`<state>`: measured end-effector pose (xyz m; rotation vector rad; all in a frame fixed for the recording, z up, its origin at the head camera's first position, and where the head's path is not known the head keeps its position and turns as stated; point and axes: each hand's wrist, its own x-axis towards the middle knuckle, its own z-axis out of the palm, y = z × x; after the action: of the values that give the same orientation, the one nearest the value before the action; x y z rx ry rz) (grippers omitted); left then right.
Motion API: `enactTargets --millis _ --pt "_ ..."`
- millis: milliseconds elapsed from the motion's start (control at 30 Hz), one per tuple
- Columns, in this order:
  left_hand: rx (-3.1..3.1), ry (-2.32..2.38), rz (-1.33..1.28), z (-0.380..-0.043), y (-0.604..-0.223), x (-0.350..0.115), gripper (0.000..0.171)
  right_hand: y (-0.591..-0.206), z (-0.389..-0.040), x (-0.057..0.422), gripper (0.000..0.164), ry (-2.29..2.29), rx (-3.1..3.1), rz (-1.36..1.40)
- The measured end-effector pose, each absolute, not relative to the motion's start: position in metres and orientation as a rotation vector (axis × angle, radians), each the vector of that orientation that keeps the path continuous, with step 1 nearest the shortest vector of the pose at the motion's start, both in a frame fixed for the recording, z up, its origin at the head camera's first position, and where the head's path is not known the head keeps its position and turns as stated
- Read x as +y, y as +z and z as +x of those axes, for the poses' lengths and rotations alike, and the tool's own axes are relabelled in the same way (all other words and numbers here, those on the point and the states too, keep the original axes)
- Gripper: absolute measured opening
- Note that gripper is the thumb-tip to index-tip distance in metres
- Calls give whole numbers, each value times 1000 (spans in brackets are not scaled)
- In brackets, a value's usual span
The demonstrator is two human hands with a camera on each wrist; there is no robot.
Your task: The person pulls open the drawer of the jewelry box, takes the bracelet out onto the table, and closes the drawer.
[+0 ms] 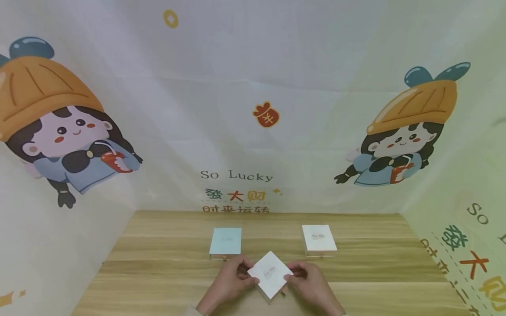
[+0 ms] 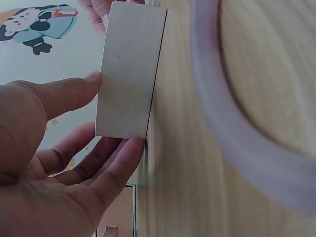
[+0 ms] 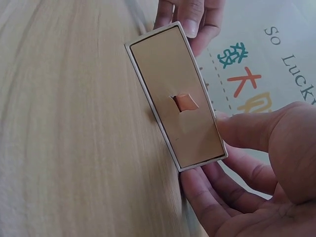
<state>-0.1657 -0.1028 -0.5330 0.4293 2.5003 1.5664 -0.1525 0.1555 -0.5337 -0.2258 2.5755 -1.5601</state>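
A small white drawer-style box (image 1: 270, 275) with fine script on its lid sits turned cornerwise, low over the table. My left hand (image 1: 230, 281) grips its left corner and my right hand (image 1: 312, 283) grips the right one, thumbs near the lid's edge. In the left wrist view a plain white side (image 2: 129, 74) faces that camera. The right wrist view shows the tan drawer front (image 3: 165, 123), pushed in flush, with an orange ribbon tab (image 3: 188, 102). Beyond the hands stand a light blue box (image 1: 226, 241) on the left and another white box (image 1: 319, 238) on the right.
The wood-grain table (image 1: 166, 263) ends at a pale printed cloth (image 1: 308, 184) hung behind it and on both sides. A blurred pale curved band (image 2: 207, 98) crosses the left wrist view close to the camera.
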Motion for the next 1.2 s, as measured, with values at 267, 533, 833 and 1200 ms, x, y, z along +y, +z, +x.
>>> enactTargets --millis 267,533,833,1200 --pt "2522 1561 424 -161 -534 -103 31 -534 -155 155 27 -1541 2613 -268" --pt "2553 1539 439 -155 -530 -103 28 -537 -162 153 20 -1552 2635 -213" --pt "2603 1496 413 -145 -526 -99 24 -536 -175 149 23 -1555 2643 -154" --pt "2635 1459 333 -135 -524 -92 26 -537 -182 143 22 -1561 2642 -232"
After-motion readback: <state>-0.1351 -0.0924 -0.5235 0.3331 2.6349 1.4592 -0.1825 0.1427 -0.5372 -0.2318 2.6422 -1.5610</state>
